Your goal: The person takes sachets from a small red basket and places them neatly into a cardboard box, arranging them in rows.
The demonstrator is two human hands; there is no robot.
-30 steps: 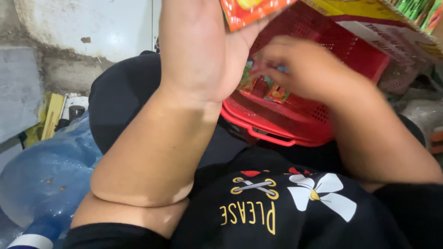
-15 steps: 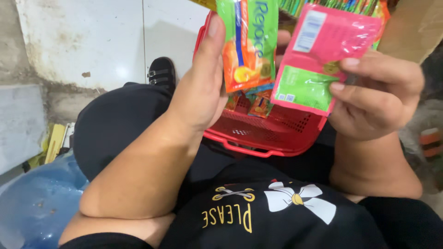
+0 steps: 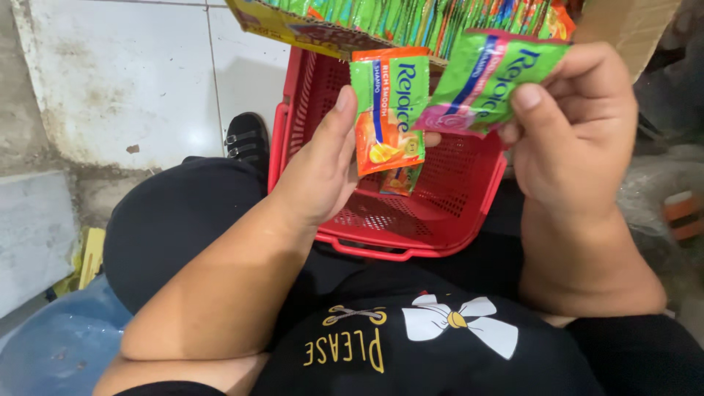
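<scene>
Pale tiled floor, stained and scuffed, fills the upper left of the view, with a grey concrete slab along the left edge and a blue plastic water bottle low in the corner. Seated over it, the person wears black trousers and a black shirt printed with a white bow, and one black shoe shows on the tiles past the knee. A red plastic basket with perforated walls rests on the lap between the two forearms, and at least one small sachet lies on its floor. Above the basket, at the top edge, a cardboard carton holds a tight row of green sachets standing on end. The right hand is closed on a green sachet with a pink corner, thumb pressed on its face, held tilted over the basket's far right side. The left hand grips a green and orange sachet upright between thumb and fingers, just above the basket's middle. Behind it, lower down, a second orange sachet peeks out; whether it is in the same grip cannot be told. The two held sachets touch or overlap at their upper edges.
</scene>
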